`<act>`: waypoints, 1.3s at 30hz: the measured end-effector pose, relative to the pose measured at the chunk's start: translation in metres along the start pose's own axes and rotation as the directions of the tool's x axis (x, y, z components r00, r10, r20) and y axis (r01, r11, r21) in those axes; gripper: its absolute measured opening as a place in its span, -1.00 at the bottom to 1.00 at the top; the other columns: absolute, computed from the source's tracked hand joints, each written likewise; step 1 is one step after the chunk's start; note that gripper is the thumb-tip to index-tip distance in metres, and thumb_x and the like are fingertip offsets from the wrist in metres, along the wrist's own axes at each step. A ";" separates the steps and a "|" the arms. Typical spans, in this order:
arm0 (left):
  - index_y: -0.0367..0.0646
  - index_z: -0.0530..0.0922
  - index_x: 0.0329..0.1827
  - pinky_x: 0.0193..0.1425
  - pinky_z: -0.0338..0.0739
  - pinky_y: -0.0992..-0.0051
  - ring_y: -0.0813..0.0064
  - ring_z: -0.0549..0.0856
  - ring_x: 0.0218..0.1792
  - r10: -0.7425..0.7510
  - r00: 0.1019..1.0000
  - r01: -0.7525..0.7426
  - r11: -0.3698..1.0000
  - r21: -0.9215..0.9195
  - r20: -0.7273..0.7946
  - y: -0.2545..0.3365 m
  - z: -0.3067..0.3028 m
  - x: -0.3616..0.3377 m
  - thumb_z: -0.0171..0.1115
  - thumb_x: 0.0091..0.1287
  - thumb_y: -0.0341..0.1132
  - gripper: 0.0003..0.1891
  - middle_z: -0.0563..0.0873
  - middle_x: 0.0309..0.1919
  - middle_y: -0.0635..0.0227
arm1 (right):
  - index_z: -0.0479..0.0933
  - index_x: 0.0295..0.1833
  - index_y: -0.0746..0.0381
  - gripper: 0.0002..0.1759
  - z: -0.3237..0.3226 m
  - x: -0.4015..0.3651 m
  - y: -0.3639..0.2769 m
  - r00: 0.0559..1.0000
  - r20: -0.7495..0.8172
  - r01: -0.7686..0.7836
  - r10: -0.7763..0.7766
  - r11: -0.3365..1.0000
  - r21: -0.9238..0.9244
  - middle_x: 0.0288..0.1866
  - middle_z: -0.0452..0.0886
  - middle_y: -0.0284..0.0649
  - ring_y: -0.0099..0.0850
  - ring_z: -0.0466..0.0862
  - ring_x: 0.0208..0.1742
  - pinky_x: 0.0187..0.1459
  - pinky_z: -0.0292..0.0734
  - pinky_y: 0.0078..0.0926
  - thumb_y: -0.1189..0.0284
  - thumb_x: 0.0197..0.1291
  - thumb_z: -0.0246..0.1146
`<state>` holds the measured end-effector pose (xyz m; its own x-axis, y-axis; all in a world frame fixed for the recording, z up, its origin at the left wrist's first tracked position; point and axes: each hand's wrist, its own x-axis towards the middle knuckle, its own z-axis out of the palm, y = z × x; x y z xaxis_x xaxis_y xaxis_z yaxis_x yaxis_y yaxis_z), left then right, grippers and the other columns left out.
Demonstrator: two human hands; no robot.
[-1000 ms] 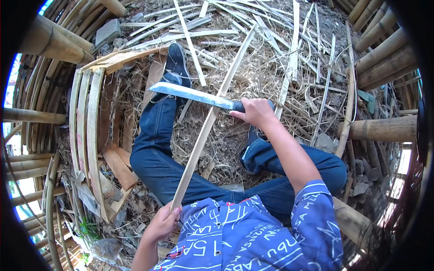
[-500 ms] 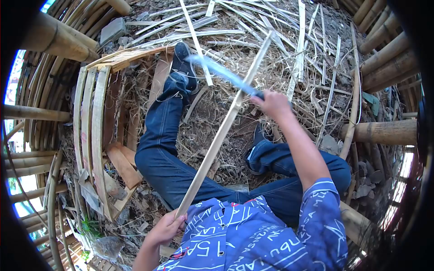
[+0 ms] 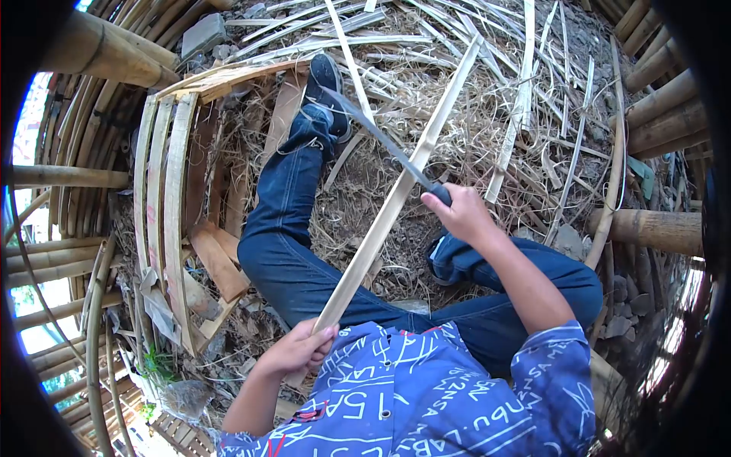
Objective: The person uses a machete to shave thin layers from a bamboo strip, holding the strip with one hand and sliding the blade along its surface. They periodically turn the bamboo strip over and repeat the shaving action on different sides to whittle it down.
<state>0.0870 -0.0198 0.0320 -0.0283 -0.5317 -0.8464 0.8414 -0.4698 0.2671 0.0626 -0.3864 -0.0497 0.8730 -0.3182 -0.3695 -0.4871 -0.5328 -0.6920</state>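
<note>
My left hand (image 3: pixel 303 347) is wrapped round the lower end of a long bamboo strip (image 3: pixel 372 239), close to my shirt. The strip slants up and to the right, away from me, past my knees. A raised node shows on its upper half. In my right hand (image 3: pixel 461 213) is the dark handle of a long knife (image 3: pixel 383 142). Its grey blade points up and left and crosses the strip a little below the node, its tip near my shoe (image 3: pixel 325 82).
A wooden crate (image 3: pixel 169 206) stands at the left of my leg. Split bamboo strips (image 3: pixel 525 84) and curly shavings cover the ground ahead. Thick bamboo poles (image 3: pixel 647 231) line both sides. A grey block (image 3: pixel 203 33) lies at the back left, and small stones at the right.
The knife has come down along the strip toward me, and its blade is no longer blurred. My left hand and the strip's lower end sit slightly higher and further right in view.
</note>
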 end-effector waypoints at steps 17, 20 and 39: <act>-0.15 0.45 -0.09 -0.67 0.18 0.66 0.78 0.36 -0.67 0.166 0.984 -0.169 0.985 0.043 0.064 0.015 0.033 0.043 0.46 0.22 -0.41 -0.67 0.47 -0.55 0.58 | 0.53 -0.40 0.22 -0.39 0.048 -0.096 -0.033 0.920 0.056 0.392 -0.388 0.916 -0.092 -0.66 0.55 -0.11 -0.07 0.64 -0.57 -0.51 0.52 -0.16 -0.19 0.12 0.30; -0.18 0.46 -0.07 -0.65 0.25 0.66 0.77 0.42 -0.66 0.199 0.979 -0.202 0.974 0.104 0.038 0.013 0.032 0.044 0.49 0.17 -0.38 -0.63 0.51 -0.53 0.56 | 0.51 -0.42 0.19 -0.40 0.048 -0.100 -0.023 0.901 0.058 0.434 -0.430 0.887 -0.156 -0.63 0.57 -0.14 -0.12 0.65 -0.56 -0.52 0.50 -0.19 -0.19 0.10 0.32; -0.28 0.39 0.05 -0.43 0.39 0.70 0.80 0.46 -0.50 0.305 0.952 -0.299 0.926 0.228 0.010 -0.003 0.025 0.060 0.53 0.09 -0.45 -0.47 0.46 -0.51 0.61 | 0.52 -0.34 0.19 -0.39 0.029 -0.097 0.001 0.731 0.050 0.626 -0.681 0.639 -0.447 -0.56 0.49 -0.33 -0.34 0.58 -0.53 -0.43 0.46 -0.41 -0.14 -0.17 0.47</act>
<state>0.0693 -0.0682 -0.0078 0.2244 -0.6568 -0.7199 0.6649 -0.4369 0.6059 -0.0216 -0.3330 -0.0328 0.9707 0.1699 0.1700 0.2252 -0.8901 -0.3962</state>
